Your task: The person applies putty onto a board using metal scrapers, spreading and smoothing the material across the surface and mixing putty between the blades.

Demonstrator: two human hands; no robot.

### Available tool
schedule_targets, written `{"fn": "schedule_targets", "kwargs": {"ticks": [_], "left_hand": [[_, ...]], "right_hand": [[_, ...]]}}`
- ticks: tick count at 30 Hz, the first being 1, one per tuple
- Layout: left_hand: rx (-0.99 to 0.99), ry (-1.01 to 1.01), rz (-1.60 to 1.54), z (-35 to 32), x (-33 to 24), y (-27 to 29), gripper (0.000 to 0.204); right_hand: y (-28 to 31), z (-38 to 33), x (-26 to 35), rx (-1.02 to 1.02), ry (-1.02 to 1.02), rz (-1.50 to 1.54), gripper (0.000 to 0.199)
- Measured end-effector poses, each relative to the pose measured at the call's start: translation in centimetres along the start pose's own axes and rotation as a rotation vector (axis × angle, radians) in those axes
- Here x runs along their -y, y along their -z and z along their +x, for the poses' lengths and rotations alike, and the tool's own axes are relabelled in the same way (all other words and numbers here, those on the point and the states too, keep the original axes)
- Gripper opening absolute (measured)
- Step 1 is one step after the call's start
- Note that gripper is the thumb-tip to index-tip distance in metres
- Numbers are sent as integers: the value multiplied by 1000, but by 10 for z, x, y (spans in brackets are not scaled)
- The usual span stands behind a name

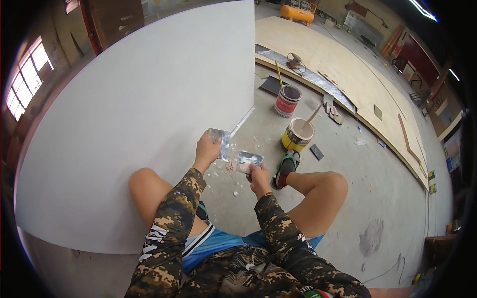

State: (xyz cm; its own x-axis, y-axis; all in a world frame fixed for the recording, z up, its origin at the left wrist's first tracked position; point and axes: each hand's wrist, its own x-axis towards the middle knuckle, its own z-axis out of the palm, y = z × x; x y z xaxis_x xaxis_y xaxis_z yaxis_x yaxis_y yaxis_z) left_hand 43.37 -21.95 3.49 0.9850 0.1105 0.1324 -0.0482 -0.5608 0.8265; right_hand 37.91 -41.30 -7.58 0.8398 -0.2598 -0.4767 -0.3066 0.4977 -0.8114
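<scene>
My left hand [205, 150] is closed round a flat metal putty scraper [225, 149], held close to the lower edge of a big white panel [134, 119]. A second flat scraper [251, 158], smeared with pale putty, is gripped in my right hand [260, 181] just to the right and slightly nearer. The two blades are close together; I cannot tell if they touch. Below and around them, crumbs of putty [235, 193] lie scattered on the grey floor. A whitish strip [243, 120] runs along the panel's foot.
To the right stand an open yellow can [292, 143] with a stick in it and a red can [286, 107]. A dark block [316, 152] lies near my foot. Gloves [334, 114] rest beside a low plywood platform [343, 54] holding a sander [295, 61]. Behind is an orange compressor [297, 14].
</scene>
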Motion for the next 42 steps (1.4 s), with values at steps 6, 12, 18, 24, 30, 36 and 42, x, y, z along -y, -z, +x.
{"fn": "schedule_targets", "kwargs": {"ticks": [6, 12, 18, 24, 30, 36, 42], "left_hand": [[-73, 33, -39, 7, 15, -8, 29], [126, 299, -360, 7, 10, -14, 22], [509, 637, -729, -1, 1, -8, 27], [720, 582, -891, -20, -9, -31, 24], [532, 487, -696, -25, 4, -25, 21], [422, 732, -728, -45, 10, -52, 26], [511, 1181, -766, -143, 81, -120, 43]], "right_hand": [[4, -9, -9, 35, 179, -358, 25], [7, -15, -4, 60, 154, -336, 21], [-17, -34, 28, 11, 29, 252, 12], [-24, -48, 47, 328, 30, 393, 19], [8, -104, 119, 68, 191, 69, 36], [189, -193, 254, -341, 1156, 33, 25], [341, -177, 56, -372, 516, -1065, 28]]}}
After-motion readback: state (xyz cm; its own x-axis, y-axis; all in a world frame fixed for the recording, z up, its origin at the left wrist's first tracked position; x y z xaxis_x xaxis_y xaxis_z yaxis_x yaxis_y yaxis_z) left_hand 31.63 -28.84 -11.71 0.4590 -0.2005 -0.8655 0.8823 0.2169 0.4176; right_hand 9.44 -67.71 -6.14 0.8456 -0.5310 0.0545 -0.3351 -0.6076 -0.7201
